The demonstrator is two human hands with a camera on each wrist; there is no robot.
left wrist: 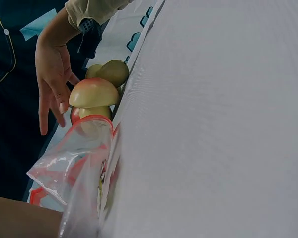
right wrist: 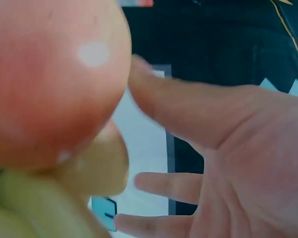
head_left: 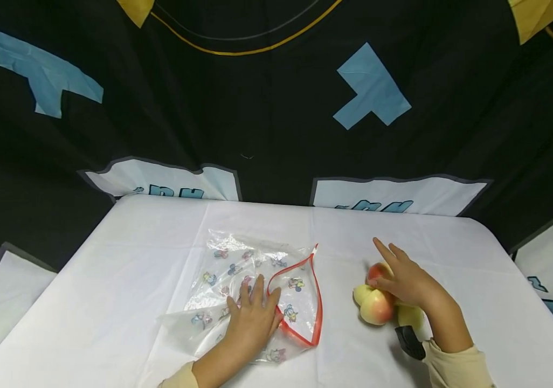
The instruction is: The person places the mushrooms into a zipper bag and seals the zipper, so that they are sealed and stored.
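Note:
A clear zip bag (head_left: 223, 269) with small cartoon prints and a red-edged mouth lies flat on the table, its mouth toward the right. My left hand (head_left: 252, 326) rests on it near the mouth, fingers spread. To the right, my right hand (head_left: 409, 283) hovers over a cluster of fruit, its fingers stretched out. Red-and-yellow apple-like fruits (head_left: 377, 308) are there beside paler yellow-green fruits (head_left: 409, 317), partly hidden under the hand. In the right wrist view the thumb (right wrist: 174, 101) is right at the side of a large reddish fruit (right wrist: 49, 84).
A white cloth covers the table (head_left: 97, 302). Behind it hangs a black curtain (head_left: 267, 129) with blue and yellow shapes. A dark wrist strap piece (head_left: 409, 342) sits at the right sleeve, close to the fruit.

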